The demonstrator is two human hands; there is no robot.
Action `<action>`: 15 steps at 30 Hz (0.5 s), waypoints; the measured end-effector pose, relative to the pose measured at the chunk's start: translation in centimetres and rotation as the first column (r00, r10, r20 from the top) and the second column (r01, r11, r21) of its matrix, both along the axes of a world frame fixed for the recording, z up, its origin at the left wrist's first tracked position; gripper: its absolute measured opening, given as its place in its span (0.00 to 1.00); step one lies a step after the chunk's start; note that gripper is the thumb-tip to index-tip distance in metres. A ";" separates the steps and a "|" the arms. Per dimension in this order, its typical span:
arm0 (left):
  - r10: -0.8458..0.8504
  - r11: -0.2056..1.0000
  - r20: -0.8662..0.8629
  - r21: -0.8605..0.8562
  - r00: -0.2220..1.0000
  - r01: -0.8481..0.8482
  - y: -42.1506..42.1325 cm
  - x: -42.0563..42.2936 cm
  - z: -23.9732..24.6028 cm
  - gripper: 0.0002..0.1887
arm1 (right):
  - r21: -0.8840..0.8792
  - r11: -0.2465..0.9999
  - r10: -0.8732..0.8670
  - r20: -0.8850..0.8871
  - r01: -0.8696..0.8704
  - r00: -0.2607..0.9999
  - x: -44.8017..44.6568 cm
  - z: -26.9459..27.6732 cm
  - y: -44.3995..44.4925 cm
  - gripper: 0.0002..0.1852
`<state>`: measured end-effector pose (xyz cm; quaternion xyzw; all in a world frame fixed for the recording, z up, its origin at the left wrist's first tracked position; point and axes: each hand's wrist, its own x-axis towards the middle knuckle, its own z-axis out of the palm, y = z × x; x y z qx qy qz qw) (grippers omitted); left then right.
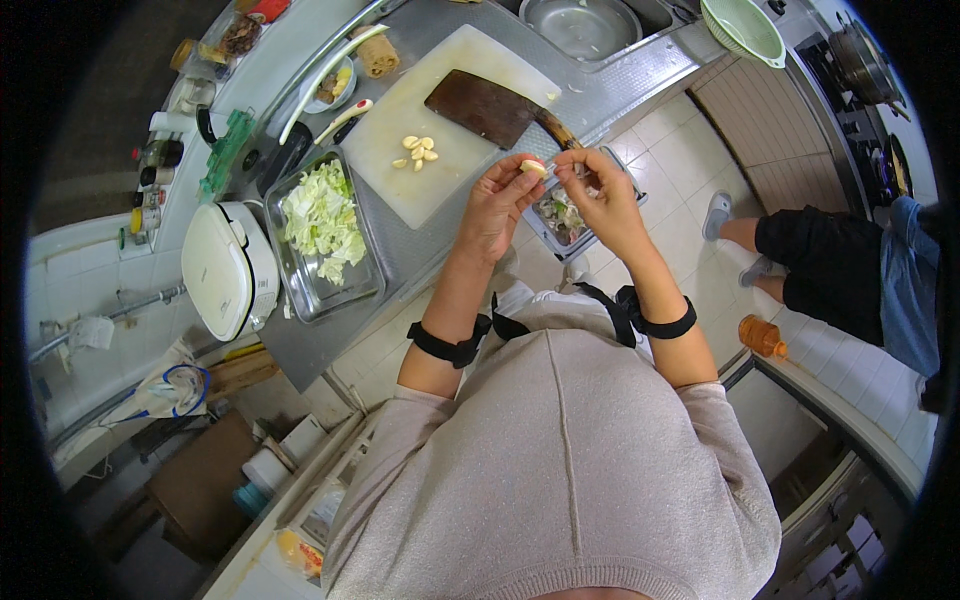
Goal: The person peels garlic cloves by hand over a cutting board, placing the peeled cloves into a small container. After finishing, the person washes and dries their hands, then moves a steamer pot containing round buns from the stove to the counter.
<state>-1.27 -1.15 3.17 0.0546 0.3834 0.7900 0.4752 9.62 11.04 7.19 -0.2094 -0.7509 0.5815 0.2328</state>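
Note:
My left hand pinches a pale garlic clove between thumb and fingers. Close against it, my right hand pinches a thin whitish bit of garlic skin at the clove's end. Below both hands stands a grey-rimmed bin with food scraps in it. Several peeled garlic cloves lie on the white cutting board. Across the board's right side rests a dark cleaver, its wooden handle reaching past the counter edge near my right hand.
Cut cabbage fills part of a metal tray, beside a white appliance. A small bowl sits behind the board. Beyond it are a sink basin and green colander. Another person stands at right near the stove.

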 end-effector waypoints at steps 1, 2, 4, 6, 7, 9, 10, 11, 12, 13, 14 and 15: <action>-0.003 1.000 -0.013 -0.008 1.000 0.003 0.1 0.0 0.0 0.10 | 0.115 0.993 0.015 -0.001 -0.015 1.000 0.0 0.2 -0.1 0.07; -0.006 1.000 -0.026 -0.017 1.000 0.005 0.1 0.1 0.0 0.10 | 0.129 0.992 0.011 0.003 -0.011 1.000 0.0 0.3 -0.2 0.06; -0.001 0.999 -0.052 -0.038 0.999 -0.001 0.4 0.4 0.6 0.10 | 0.159 0.987 0.001 0.012 -0.003 1.000 0.0 0.4 -0.3 0.05; 0.018 0.998 -0.080 -0.064 0.997 -0.023 0.6 0.8 1.4 0.09 | 0.173 0.985 -0.013 0.010 0.011 1.000 0.1 0.2 -0.2 0.04; 0.015 0.997 -0.135 -0.071 0.991 -0.025 0.6 0.7 1.4 0.09 | 0.179 0.984 -0.019 0.008 0.017 1.000 0.2 0.1 -0.1 0.04; 0.008 0.996 -0.243 -0.085 0.970 -0.030 0.5 0.7 1.2 0.10 | 0.201 0.979 -0.039 0.009 0.037 0.999 0.2 0.0 0.1 0.04; 0.008 0.995 -0.265 -0.095 0.964 -0.035 0.5 0.7 1.3 0.10 | 0.211 0.976 -0.049 0.010 0.046 0.999 0.3 0.0 0.1 0.05; 0.008 0.994 -0.287 -0.104 0.958 -0.040 0.6 0.8 1.4 0.10 | 0.213 0.976 -0.059 0.026 0.052 0.998 0.3 0.1 0.1 0.05; 0.008 0.993 -0.310 -0.113 0.951 -0.045 0.7 0.9 1.5 0.10 | 0.215 0.975 -0.069 0.042 0.058 0.997 0.3 0.2 0.0 0.05; 0.008 0.992 -0.311 -0.118 0.950 -0.047 0.7 0.9 1.5 0.10 | 0.217 0.974 -0.078 0.057 0.064 0.995 0.4 0.4 0.0 0.04; 0.009 0.991 -0.312 -0.123 0.950 -0.050 0.7 1.0 1.5 0.10 | 0.218 0.973 -0.085 0.063 0.070 0.994 0.4 0.4 -0.1 0.04; 0.009 0.990 -0.313 -0.128 0.950 -0.051 0.7 1.1 1.5 0.10 | 0.219 0.973 -0.093 0.069 0.076 0.993 0.4 0.3 -0.1 0.04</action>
